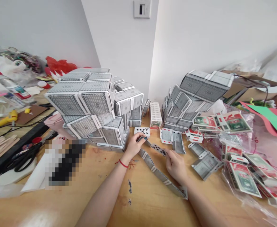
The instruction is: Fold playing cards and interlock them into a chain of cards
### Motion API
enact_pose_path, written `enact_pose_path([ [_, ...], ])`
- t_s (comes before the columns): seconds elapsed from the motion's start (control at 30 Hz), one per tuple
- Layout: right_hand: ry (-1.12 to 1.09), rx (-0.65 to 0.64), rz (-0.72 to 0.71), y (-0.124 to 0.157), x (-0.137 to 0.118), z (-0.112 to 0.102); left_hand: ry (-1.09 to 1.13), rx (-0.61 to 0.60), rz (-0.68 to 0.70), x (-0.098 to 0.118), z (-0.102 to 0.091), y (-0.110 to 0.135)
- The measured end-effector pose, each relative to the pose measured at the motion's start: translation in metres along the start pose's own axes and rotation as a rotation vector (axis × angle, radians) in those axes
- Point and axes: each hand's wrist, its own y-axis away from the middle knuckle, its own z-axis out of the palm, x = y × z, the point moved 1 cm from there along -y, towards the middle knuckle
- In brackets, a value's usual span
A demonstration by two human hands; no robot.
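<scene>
A playing card [158,149], its black pips toward me, spans the gap between my hands. My right hand [175,164] pinches its right end. My left hand [136,144], with a red cord at the wrist, is closed on the folded grey card edge at its left end. Below them a strip of joined grey-backed cards [156,170] stands on edge and runs toward my right forearm. Just beyond my left fingers lies a face-up card [140,130]. A joined grey-backed card piece [173,138] with red pips on its flaps lies to the right.
Stacked card blocks rise at left [97,104] and right [190,97], with a narrow card box [155,115] between them. Folded card pieces [204,162] and several card packs [244,178] lie at right. Scissors [28,159] and a yellow glue gun [7,119] are at left.
</scene>
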Motion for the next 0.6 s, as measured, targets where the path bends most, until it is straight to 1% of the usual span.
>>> enact_pose_path([
  [0.37, 0.017, 0.047, 0.012, -0.0016, 0.004, 0.0032, 0.028, 0.043, -0.026, -0.0018, -0.0003, -0.0004],
  [0.5, 0.014, 0.039, 0.014, -0.0007, 0.0051, 0.0036, 0.047, 0.034, -0.025, -0.0019, 0.0002, -0.0011],
  [0.6, 0.016, 0.008, 0.02, -0.0007, 0.0049, 0.0044, 0.059, 0.031, -0.034, -0.0034, 0.0009, -0.0017],
])
